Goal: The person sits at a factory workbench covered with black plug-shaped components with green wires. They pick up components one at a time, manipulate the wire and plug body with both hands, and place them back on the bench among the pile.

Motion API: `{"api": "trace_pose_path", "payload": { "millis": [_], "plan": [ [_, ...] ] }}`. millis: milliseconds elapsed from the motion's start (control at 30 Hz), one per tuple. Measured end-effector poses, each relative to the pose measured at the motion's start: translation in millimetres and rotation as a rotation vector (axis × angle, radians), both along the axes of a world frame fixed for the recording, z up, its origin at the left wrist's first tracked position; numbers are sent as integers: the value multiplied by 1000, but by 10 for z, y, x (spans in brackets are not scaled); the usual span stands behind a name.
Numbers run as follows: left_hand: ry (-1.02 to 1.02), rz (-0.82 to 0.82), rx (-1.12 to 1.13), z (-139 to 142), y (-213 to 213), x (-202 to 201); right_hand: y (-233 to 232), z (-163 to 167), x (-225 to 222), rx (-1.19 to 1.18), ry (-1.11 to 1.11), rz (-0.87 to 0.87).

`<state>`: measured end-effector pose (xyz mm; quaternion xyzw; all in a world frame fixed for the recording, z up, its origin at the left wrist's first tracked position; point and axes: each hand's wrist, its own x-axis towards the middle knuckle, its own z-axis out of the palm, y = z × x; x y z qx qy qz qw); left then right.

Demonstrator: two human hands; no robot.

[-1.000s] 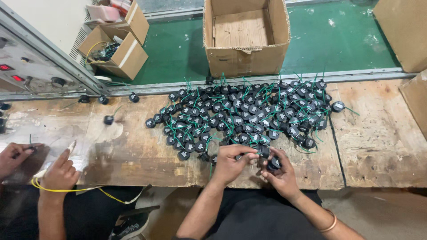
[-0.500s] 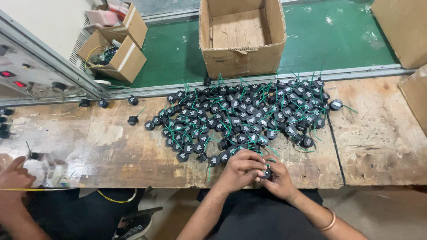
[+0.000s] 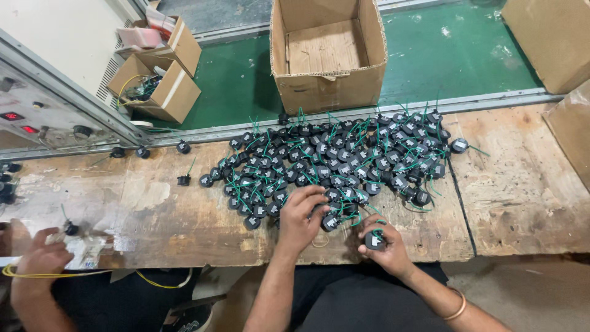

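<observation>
- While the left hand [image 3: 301,215] rests at the near fringe of the heap of small round black plastic parts with green wire leads [image 3: 335,163], its fingers are bent down among the nearest pieces, touching them; whether they have closed on one I cannot tell
- the right hand [image 3: 382,243] sits just beside it, close to the near edge of the worn wooden workbench [image 3: 184,215]; its fingers are curled shut around one black round part with a pale label [image 3: 373,240], green leads poking up from it
- the heap lies straight ahead of both hands, spreading toward the far edge and the right side of the bench; the left hand is the nearer to it, already in contact
- a few stray black parts [image 3: 183,179] lie apart toward the left
- an open brown cardboard box [image 3: 329,55] stands on the green floor beyond the far edge
- another person's hand [image 3: 40,261] works at the near left corner beside a yellow wire [image 3: 37,273]
</observation>
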<state>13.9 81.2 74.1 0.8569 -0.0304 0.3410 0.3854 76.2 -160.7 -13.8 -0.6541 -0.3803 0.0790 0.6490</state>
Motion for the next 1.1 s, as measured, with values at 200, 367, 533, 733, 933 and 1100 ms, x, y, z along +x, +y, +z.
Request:
{"api": "trace_pose_path", "payload": {
  "millis": [200, 367, 533, 733, 933, 1100],
  "plan": [
    [202, 87, 240, -71, 135, 47, -19, -9, 9, 21, 2, 46],
    [82, 262, -2, -297, 114, 150, -20, -31, 9, 168, 183, 124],
    [-124, 255, -223, -219, 90, 186, 8, 27, -10, 315, 290, 167],
    [-242, -117, -415, -36, -236, 76, -11, 96, -63, 219, 315, 107],
    [-157, -423, -104, -5, -671, 121, -53, -1, 5, -233, -141, -60],
    [-117, -495, -133, -31, -522, 10, -52, 12, -6, -83, -106, -75]
  ]
}}
